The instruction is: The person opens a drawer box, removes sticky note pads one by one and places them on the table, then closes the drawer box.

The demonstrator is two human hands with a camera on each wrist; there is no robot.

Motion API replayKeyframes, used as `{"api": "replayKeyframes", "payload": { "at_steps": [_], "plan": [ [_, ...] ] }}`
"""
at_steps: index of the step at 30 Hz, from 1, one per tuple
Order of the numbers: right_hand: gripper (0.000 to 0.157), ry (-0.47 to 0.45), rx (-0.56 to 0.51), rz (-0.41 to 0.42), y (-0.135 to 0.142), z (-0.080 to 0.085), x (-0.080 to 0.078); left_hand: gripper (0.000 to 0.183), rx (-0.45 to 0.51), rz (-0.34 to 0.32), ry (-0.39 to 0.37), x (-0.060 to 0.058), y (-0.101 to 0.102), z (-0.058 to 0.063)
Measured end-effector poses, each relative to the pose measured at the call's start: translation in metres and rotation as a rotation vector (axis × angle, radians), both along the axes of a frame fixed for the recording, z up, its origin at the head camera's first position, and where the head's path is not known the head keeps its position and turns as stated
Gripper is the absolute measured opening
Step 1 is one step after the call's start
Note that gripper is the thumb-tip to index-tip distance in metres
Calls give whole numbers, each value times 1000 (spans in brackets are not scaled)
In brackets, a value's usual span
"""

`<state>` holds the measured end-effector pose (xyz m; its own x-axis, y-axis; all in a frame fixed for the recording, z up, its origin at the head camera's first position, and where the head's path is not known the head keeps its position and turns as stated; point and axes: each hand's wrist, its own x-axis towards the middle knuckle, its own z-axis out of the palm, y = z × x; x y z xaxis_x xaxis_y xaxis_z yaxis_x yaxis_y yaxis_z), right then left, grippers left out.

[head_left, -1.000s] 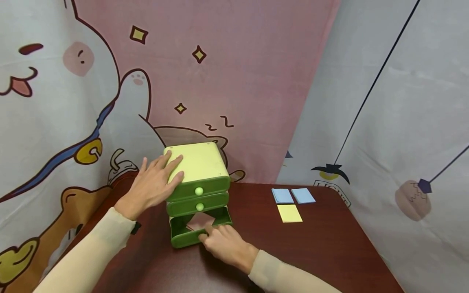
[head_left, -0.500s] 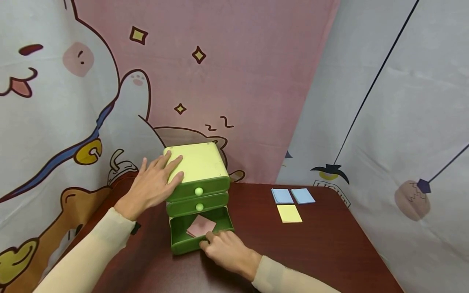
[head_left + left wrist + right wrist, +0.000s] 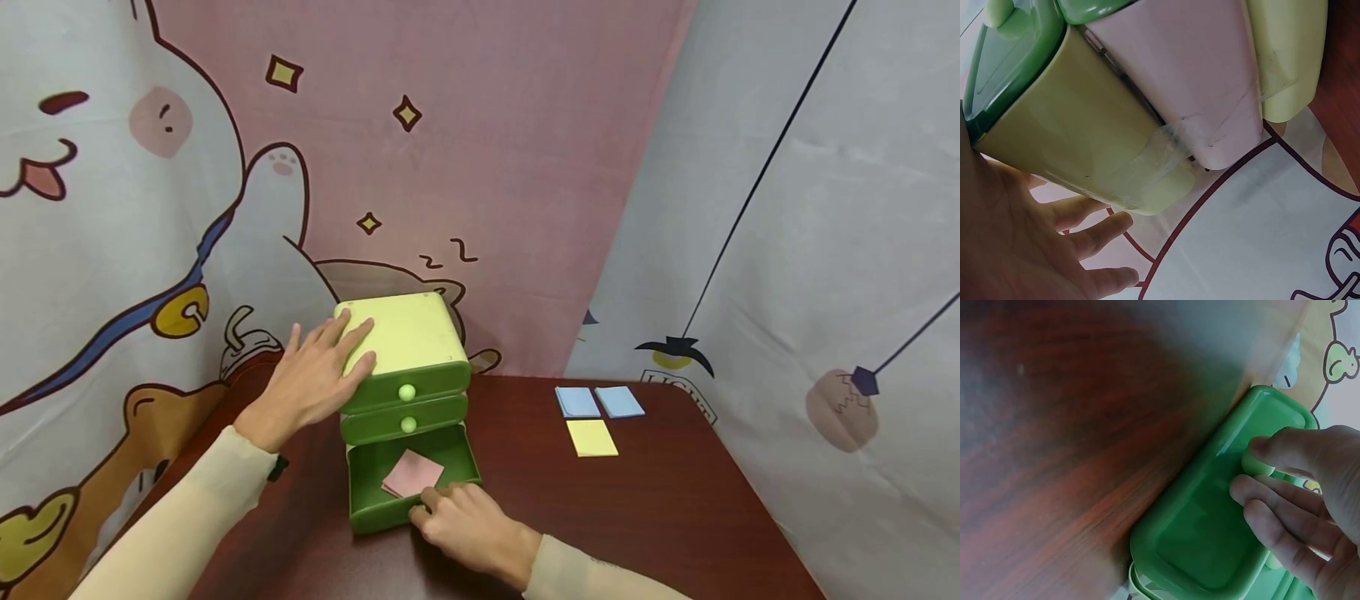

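Observation:
A small drawer cabinet (image 3: pixel 401 329) with a pale yellow top and green drawer fronts stands on the dark red-brown table. Its bottom drawer (image 3: pixel 414 513) is pulled out, and pink sticky notes (image 3: pixel 413 473) lie inside. My left hand (image 3: pixel 311 375) rests with spread fingers on the top's left edge; the left wrist view shows the yellow and pink side walls (image 3: pixel 1185 75) with clear tape. My right hand (image 3: pixel 474 525) is at the bottom drawer's front. In the right wrist view its thumb and fingers pinch the round light-green knob (image 3: pixel 1255 465).
Two blue sticky-note pads (image 3: pixel 577 402) and a yellow sticky-note pad (image 3: pixel 592 437) lie on the table (image 3: pixel 637 508) to the right of the cabinet. Above the bottom drawer, the upper two drawers (image 3: pixel 405 419) are closed. A printed cartoon cloth (image 3: pixel 525 167) hangs behind.
The bottom drawer has slid farther out toward me, with my right hand moving along at its front. More of the pink sticky notes shows now. My left hand has stayed in place.

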<state>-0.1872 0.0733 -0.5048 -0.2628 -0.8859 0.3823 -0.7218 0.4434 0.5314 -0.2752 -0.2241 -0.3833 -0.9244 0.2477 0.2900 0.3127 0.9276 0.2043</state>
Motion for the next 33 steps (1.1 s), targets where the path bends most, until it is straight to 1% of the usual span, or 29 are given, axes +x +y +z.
{"api": "replayKeyframes", "payload": {
  "at_steps": [4, 11, 15, 25, 29, 33],
  "plan": [
    [18, 10, 4, 8, 1, -1, 3, 76, 1, 2, -2, 1, 0, -1],
    [23, 43, 13, 19, 4, -1, 9, 76, 2, -1, -3, 2, 0, 0],
    [21, 58, 18, 21, 6, -1, 13, 76, 2, -1, -5, 2, -1, 0],
    [19, 48, 2, 41, 9, -1, 19, 77, 0, -5, -7, 0, -1, 0],
    [20, 38, 7, 46, 10, -1, 19, 77, -8, -6, -2, -1, -1, 1],
    [19, 47, 18, 42, 12, 1, 21, 77, -4, -9, 2, -2, 0, 1]
  ]
}}
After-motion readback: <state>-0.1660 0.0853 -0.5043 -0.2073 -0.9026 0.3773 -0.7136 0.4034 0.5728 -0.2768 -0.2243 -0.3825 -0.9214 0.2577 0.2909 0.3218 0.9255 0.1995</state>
